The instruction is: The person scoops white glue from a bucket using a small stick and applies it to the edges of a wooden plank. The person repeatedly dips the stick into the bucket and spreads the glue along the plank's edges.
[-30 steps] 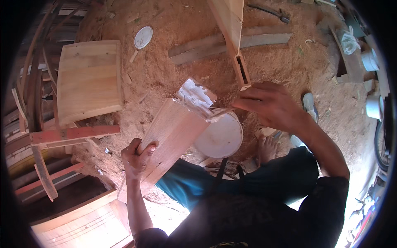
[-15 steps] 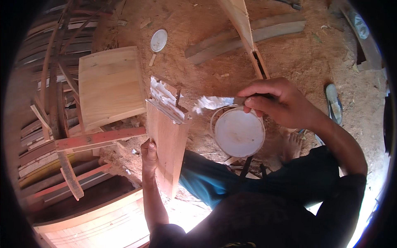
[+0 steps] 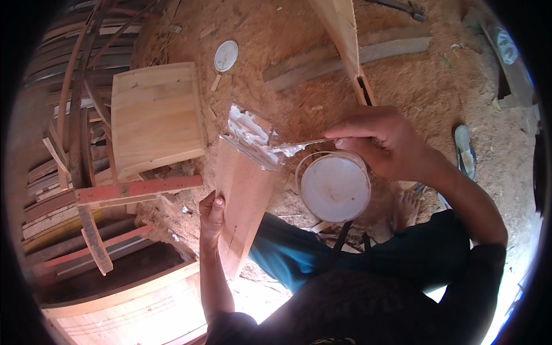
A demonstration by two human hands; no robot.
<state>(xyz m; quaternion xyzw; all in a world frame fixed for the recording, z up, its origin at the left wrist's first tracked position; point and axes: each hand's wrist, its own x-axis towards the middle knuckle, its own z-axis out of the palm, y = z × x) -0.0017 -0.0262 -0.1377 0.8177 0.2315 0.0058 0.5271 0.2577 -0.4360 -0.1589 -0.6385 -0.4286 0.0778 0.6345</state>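
My left hand is closed around the edge of a wooden board, which stands tilted in front of me. A thick white paste coats the stepped, narrower end of the board. My right hand pinches a thin, flat spreader, seen nearly edge-on. White paste clings to the spreader's tip, which touches the coated end of the board. Below my right hand stands a round white bucket with a thin handle; its pale top shows.
A wooden panel lies to the left, near a red-painted bar and stacked timber. A small white lid lies on the sawdust-covered ground. At the top right a long plank leans inward; a sandal lies at right.
The spreader has moved left and turned, so its paste-covered tip now meets the board's coated end. The board has shifted slightly to the right in view.
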